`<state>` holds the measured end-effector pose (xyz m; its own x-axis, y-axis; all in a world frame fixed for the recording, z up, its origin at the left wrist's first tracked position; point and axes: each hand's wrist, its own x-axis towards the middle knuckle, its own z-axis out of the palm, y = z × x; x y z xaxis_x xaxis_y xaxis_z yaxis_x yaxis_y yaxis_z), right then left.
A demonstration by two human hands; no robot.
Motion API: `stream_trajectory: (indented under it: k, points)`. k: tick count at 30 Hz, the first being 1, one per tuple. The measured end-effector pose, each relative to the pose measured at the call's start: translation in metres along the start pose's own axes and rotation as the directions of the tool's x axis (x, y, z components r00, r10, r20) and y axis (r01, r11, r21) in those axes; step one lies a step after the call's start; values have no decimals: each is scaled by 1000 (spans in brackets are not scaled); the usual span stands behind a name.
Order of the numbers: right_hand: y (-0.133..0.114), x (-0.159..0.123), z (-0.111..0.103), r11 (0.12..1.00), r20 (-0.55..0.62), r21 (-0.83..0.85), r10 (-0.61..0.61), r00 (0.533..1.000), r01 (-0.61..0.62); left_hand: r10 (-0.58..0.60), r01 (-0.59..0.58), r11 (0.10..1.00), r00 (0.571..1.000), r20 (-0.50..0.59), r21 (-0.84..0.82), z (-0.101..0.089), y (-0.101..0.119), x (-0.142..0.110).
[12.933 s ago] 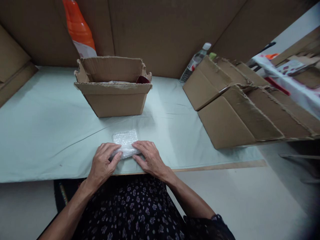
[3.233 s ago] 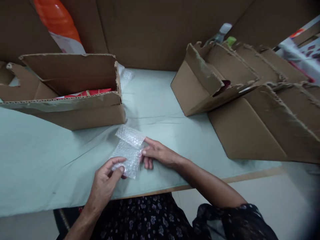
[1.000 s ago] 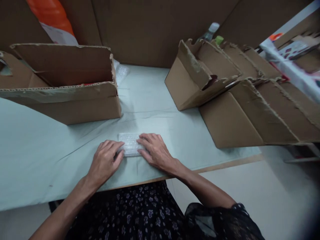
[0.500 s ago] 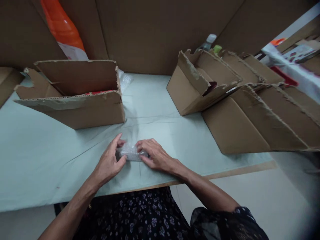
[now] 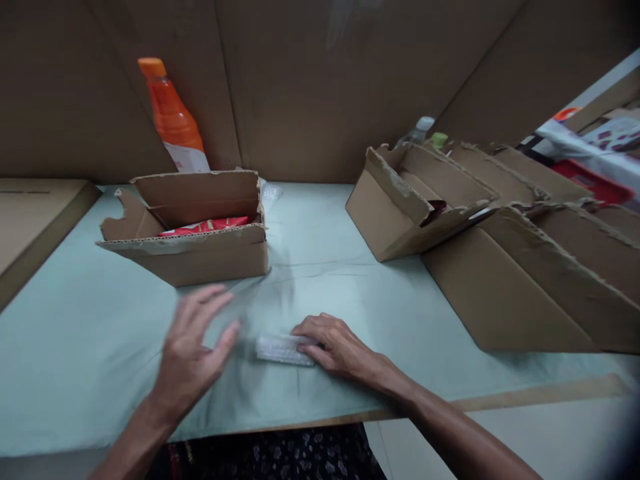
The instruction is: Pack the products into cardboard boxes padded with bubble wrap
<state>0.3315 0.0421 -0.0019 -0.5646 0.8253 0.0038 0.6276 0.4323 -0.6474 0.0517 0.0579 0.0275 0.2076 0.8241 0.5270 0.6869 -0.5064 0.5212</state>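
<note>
A small bundle of clear bubble wrap [image 5: 281,350] lies on the pale green table cover [image 5: 330,293] near the front edge. My right hand [image 5: 335,345] is closed around its right end, fingers on top and thumb along the near side. What the wrap encloses, if anything, I cannot make out. To the left, apart from the bundle, my left hand [image 5: 197,340] hovers with its fingers spread and nothing in them, slightly blurred by motion. Just beyond it stands an open cardboard box [image 5: 220,261] with a red packet [image 5: 207,226] inside.
An orange bottle [image 5: 173,120] stands behind the left box, against a cardboard wall [image 5: 310,87]. Several open cardboard boxes [image 5: 520,300] fill the right side, with bottle tops showing behind. Flat cardboard [image 5: 40,207] lies far left. A red tray [image 5: 593,181] sits at far right.
My left hand has let go of the bubble wrap and moved left toward the box, opening out. My right hand still holds the bundle. The view has tilted up, showing the orange bottle's cap.
</note>
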Motion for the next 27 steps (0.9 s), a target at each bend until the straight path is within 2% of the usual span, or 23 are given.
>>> stream_trajectory:
  k: [1,3,6,9,12,14,15,17,21,24,27]
  points:
    - [1,1,-4,1000,-23,8,16,1000,-16,54,-43,993,994,-95,113,-13,-4,11]
    - [2,4,-15,998,-83,48,40,996,-36,164,-91,946,962,-219,310,-35,-16,34]
    - [-1,10,-41,992,-181,124,30,983,-7,277,-133,879,924,-265,458,-48,-35,53]
    - [-14,22,-73,991,-326,123,-9,945,51,300,-158,870,921,-247,467,-39,-49,46]
    - [-35,45,-105,991,-512,66,-64,857,113,290,-156,886,921,-259,437,-25,-56,29]
    - [-51,70,-122,989,-563,-5,-127,816,150,276,-145,895,923,-270,421,-19,-58,23]
    - [-58,85,-128,985,-552,-50,-166,817,166,274,-141,900,919,-283,413,-17,-59,21]
    - [-72,120,-135,971,-469,-136,-240,850,199,265,-132,909,915,-304,396,-15,-60,22]
    - [-90,188,-131,928,-191,-281,-303,934,244,289,-146,917,885,-364,372,-12,-63,27]
    - [-100,222,-117,870,66,-431,-233,970,238,297,-158,921,877,-378,357,-10,-63,28]
    - [-105,240,-103,773,318,-579,-81,945,261,289,-165,930,879,-378,328,-9,-64,26]
